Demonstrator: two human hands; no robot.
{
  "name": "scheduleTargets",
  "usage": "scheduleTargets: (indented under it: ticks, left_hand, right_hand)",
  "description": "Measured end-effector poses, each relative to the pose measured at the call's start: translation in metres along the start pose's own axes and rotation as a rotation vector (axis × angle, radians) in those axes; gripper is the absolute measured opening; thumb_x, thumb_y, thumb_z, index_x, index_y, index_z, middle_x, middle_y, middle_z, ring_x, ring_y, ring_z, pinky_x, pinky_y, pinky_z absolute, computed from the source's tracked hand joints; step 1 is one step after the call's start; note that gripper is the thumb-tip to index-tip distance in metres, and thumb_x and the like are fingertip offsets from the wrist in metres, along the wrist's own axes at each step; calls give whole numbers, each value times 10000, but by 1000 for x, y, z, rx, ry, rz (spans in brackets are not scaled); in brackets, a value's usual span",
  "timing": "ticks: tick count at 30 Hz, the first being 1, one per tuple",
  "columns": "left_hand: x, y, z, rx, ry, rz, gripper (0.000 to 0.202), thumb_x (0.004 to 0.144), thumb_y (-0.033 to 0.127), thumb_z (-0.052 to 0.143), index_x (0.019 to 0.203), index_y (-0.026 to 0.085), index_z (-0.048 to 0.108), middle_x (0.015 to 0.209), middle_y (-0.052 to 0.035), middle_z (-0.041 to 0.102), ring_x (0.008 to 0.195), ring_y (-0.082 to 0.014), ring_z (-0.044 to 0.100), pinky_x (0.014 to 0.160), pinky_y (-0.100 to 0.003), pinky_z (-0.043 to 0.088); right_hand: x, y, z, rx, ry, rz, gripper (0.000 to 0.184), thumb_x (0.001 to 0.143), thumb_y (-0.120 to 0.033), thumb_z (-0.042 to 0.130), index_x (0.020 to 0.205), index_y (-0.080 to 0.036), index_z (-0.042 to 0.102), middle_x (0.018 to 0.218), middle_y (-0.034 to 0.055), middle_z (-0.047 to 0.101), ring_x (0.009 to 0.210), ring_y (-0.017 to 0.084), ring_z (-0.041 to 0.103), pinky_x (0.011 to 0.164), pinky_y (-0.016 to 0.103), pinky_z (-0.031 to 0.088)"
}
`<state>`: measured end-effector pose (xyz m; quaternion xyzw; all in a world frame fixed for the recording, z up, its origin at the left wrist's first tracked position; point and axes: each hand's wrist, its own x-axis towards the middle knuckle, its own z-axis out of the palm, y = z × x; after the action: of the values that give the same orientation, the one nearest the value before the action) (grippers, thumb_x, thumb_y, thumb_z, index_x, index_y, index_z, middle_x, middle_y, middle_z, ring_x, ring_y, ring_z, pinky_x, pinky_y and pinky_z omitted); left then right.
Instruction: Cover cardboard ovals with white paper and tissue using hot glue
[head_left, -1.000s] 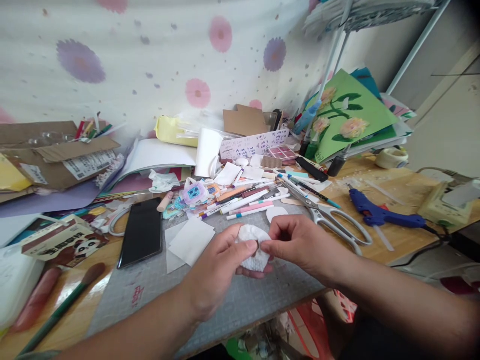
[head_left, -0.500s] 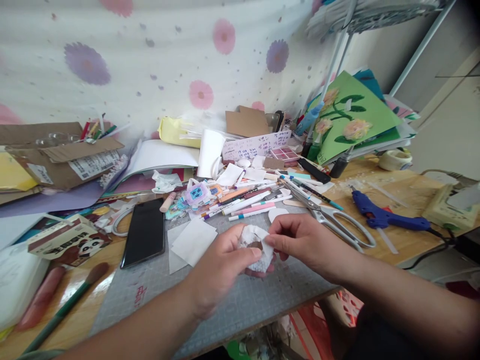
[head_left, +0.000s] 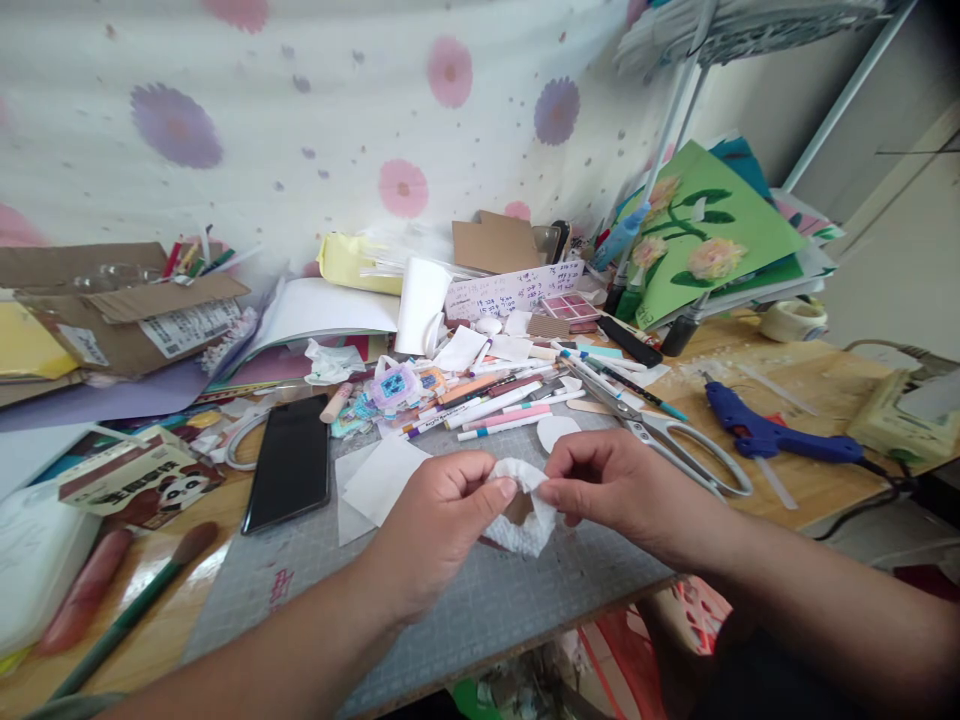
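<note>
Between my hands, above the grey cutting mat (head_left: 427, 600), is a small white piece of crumpled, textured tissue (head_left: 531, 535) folded round something brown and flat, perhaps cardboard. My left hand (head_left: 457, 510) pinches its left edge between thumb and fingers. The right edge is in the thumb and fingertips of my right hand (head_left: 600, 480). Just behind the right hand lies a white rounded cut-out (head_left: 557, 432). White paper squares (head_left: 386, 480) rest on the mat to the left, partly behind my left hand.
A black phone (head_left: 289, 465) lies left of the paper squares. Scissors (head_left: 675, 445) and a blue glue gun (head_left: 772, 430) are at the right. Behind the hands spread several markers (head_left: 495, 405) and paper scraps. A green-handled brush (head_left: 142, 610) lies front left.
My left thumb has shifted from across the middle of the tissue piece to its upper left edge. The piece has turned, and more of its brown middle shows.
</note>
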<state>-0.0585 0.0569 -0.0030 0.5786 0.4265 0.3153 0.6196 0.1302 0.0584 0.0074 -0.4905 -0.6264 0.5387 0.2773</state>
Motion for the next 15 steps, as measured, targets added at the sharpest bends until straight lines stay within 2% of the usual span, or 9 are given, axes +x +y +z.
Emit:
scheduleTargets:
  ticks: [4, 7, 10, 13, 15]
  left_hand:
    - [-1, 3, 1, 99, 22, 5, 258, 842, 328, 529, 662, 148, 574, 628, 12, 522, 608, -124, 464, 571, -221, 357]
    - [-1, 5, 2, 116, 27, 7, 247, 837, 331, 539, 671, 153, 587, 632, 15, 527, 610, -123, 477, 572, -212, 373]
    - [-1, 4, 2, 83, 12, -16, 219, 816, 332, 576, 696, 149, 593, 629, 24, 507, 610, -118, 474, 568, -209, 389]
    - [-1, 3, 1, -23, -87, -9, 185, 747, 314, 673, 769, 140, 614, 659, 26, 530, 622, -105, 475, 571, -197, 384]
    - [-1, 2, -1, -139, -161, -18, 224, 757, 351, 664, 816, 138, 627, 718, 1, 573, 668, -120, 513, 613, -220, 429]
  right_hand:
    - [-1, -4, -2, 5, -17, -77, 223, 733, -392, 654, 744, -175, 606, 650, -10, 554, 614, 132, 492, 565, 253, 386]
    - [-3, -9, 1, -63, 48, -146, 192, 736, -367, 647, 774, -183, 605, 716, 0, 572, 674, 140, 501, 588, 249, 399]
    - [-2, -10, 7, -178, 112, -160, 121, 742, -303, 629, 743, -188, 591, 701, -7, 576, 649, 131, 497, 570, 244, 392]
    - [0, -7, 8, -197, 145, -146, 112, 746, -281, 614, 699, -186, 580, 642, -17, 554, 601, 121, 474, 536, 242, 368]
    - [2, -4, 7, -149, 131, -126, 128, 743, -295, 621, 694, -186, 576, 636, -14, 564, 595, 124, 484, 538, 245, 372]
